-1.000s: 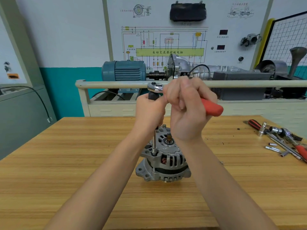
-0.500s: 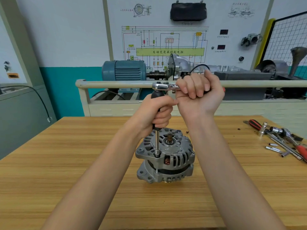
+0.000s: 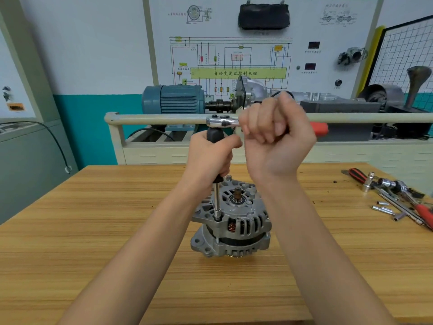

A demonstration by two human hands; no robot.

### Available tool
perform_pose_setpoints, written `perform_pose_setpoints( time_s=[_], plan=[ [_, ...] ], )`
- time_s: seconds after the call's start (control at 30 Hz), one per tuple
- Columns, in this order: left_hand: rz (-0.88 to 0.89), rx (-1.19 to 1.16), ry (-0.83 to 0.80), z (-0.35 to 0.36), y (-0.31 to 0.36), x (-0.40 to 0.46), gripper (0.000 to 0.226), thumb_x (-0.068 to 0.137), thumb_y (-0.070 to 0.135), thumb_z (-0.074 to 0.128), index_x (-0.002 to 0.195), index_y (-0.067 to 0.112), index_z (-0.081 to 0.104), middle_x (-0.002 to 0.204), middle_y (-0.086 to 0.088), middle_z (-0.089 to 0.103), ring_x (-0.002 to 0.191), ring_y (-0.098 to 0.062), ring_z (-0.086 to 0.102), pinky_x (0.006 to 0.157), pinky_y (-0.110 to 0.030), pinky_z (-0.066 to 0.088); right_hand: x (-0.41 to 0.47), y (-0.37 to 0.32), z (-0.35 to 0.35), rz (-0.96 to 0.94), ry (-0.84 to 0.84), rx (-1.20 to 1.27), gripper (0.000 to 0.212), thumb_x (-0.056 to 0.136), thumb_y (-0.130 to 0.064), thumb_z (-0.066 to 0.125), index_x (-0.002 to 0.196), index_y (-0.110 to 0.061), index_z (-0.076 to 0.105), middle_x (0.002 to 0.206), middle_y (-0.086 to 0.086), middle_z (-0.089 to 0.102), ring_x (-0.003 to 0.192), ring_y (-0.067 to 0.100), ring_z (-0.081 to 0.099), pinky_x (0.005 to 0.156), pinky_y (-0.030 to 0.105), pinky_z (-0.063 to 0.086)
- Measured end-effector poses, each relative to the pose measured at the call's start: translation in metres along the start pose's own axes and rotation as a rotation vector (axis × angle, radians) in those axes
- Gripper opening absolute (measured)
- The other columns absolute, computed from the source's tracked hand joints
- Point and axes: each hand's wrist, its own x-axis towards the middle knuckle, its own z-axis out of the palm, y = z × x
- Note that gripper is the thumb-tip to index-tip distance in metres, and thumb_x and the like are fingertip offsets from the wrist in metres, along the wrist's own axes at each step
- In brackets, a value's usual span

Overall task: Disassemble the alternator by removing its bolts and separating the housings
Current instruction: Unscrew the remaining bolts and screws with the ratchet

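Both hands grip tools: left hand (image 3: 212,156) hides extension handle (image 3: 214,134), right hand (image 3: 278,139) hides ratchet (image 3: 222,121) grip.

We're in an automotive training workshop, no question. Across the upper centre of the frame hangs a white teaching board (image 3: 262,43) printed with a coloured wiring diagram and Chinese lettering, two small digital readouts to its right. Just below it, behind a cream rail (image 3: 164,118), sits a blue electric motor (image 3: 173,99) coupled to a cutaway gearbox (image 3: 250,90), a demonstration rig. In the foreground, a wooden workbench (image 3: 93,231) carries an alternator (image 3: 234,221) standing on end, and at the right edge lie loose ratchets, sockets and extension bars (image 3: 396,195). At upper right stands a wire-mesh panel (image 3: 407,52).
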Motion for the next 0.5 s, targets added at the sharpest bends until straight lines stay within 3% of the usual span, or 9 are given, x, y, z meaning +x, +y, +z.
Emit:
perform_pose_setpoints(
  time_s=[0.1,0.2,0.33,0.5],
  plan=[
    [0.005,-0.061,-0.138,-0.005,0.000,0.001,0.040,0.082,-0.001,0.060,0.051,0.015,0.039,0.041,0.000,0.034,0.034,-0.014,0.026,0.040,-0.019,0.025,0.014,-0.001,-0.019,0.263,0.253,0.417,0.048,0.086,-0.012,0.041,0.039,-0.016,0.036,0.035,-0.004,0.026,0.034,0.012,0.021,0.042,0.024,0.026],
    [-0.075,-0.135,-0.327,-0.008,0.003,0.004,0.034,0.076,0.010,0.061,0.048,0.017,0.044,0.040,0.002,0.033,0.032,-0.012,0.026,0.040,-0.017,0.027,0.023,0.002,-0.028,0.345,0.409,0.596,0.045,0.084,-0.012,0.042,0.040,-0.016,0.033,0.035,-0.004,0.024,0.030,0.012,0.021,0.039,0.023,0.023],
    [-0.159,-0.172,-0.431,-0.012,0.004,0.008,0.038,0.078,0.014,0.057,0.045,0.019,0.038,0.035,0.007,0.024,0.028,-0.006,0.016,0.035,-0.014,0.018,0.020,0.002,-0.022,0.298,0.402,0.526,0.045,0.084,-0.012,0.042,0.040,-0.016,0.035,0.035,-0.004,0.025,0.031,0.011,0.022,0.039,0.023,0.024],
    [-0.080,-0.058,-0.135,-0.006,0.003,0.004,0.050,0.088,0.002,0.053,0.046,0.020,0.031,0.037,0.007,0.022,0.030,-0.008,0.015,0.037,-0.013,0.017,-0.003,0.003,-0.003,0.083,0.172,0.156,0.051,0.093,-0.009,0.037,0.043,-0.018,0.038,0.039,-0.003,0.030,0.040,0.012,0.025,0.049,0.028,0.032]
  ],
)
